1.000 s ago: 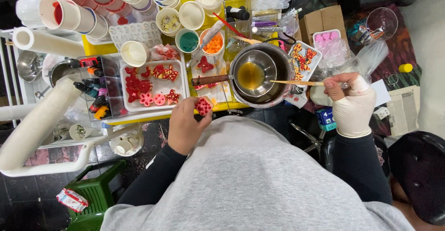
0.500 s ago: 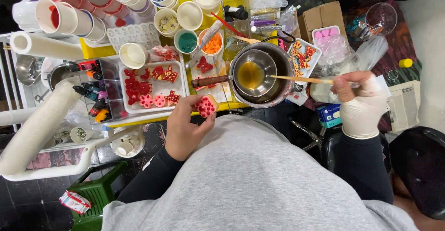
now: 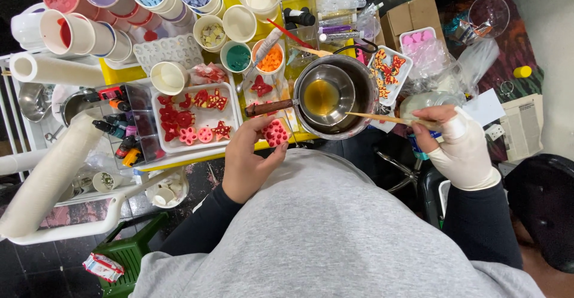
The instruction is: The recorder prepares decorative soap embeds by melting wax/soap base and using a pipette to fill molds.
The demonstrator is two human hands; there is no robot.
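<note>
Holding a small red flower-shaped moulded piece (image 3: pixel 275 133) between thumb and fingertips, the bare left hand (image 3: pixel 248 160) sits just below centre of the frame, its fingers curled and clamped on the piece at the near edge of the yellow work surface (image 3: pixel 122 73). The right hand (image 3: pixel 457 145), wrapped in a pale bandage-like glove, lies at right of centre; its thumb and forefinger are pinched together on a thin wooden stick (image 3: pixel 382 118), which runs leftward over the rim of a round steel pot (image 3: pixel 359 88). Inside that pot rests a smaller steel pan with a brown wooden handle (image 3: pixel 320 97), holding amber liquid; the stick's tip ends just short of the liquid. Left of the pan, a white rectangular tray (image 3: pixel 233 103) carries several red star- and flower-shaped pieces, one flower piece lying near the held one. Above the tray stand white cups, one with green contents (image 3: pixel 238 57) and one with orange contents (image 3: pixel 272 58). A second small white tray with red-and-yellow pieces (image 3: pixel 385 73) lies right of the pot. Paper rolls (image 3: pixel 51 70) occupy the left of the frame, and a grey sweatshirt (image 3: pixel 335 232) fills the lower centre.
</note>
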